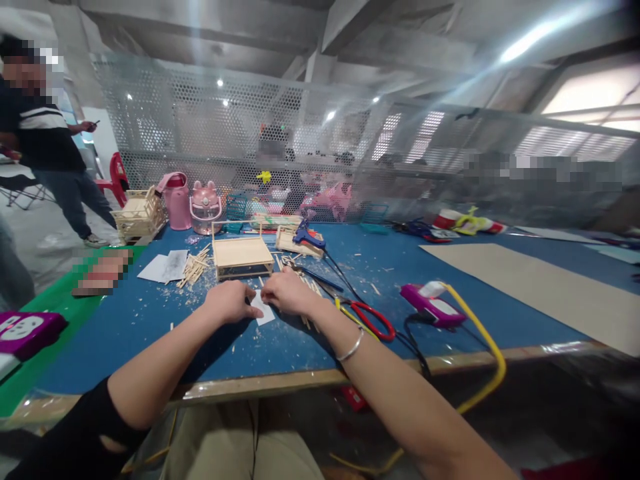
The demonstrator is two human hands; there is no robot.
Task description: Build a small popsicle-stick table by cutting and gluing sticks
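In the head view, the two hands meet low over the blue bench (285, 357), near its front edge. The left hand (229, 301) is partly curled, with a narrow gap between thumb and fingers, and its thumb presses on a small white paper (265, 313). The right hand (287, 291) is bent in, nearly closed, with its fingertips at the paper's top right edge. I cannot tell if it pinches anything else.

The paper lies between the hands. The part that shows is longer than it is wide, and its long way runs from about 11 o'clock to 5 o'clock. Its ends are partly hidden.

Going out from the paper, a little wooden stick frame (243, 252) stands near, at 11 o'clock. Loose sticks (196, 265) lie in a messy pile at 10 o'clock. A blue glue gun (310, 236) is at 1 o'clock. A purple power strip (443, 312) sits well apart, at 3 o'clock.
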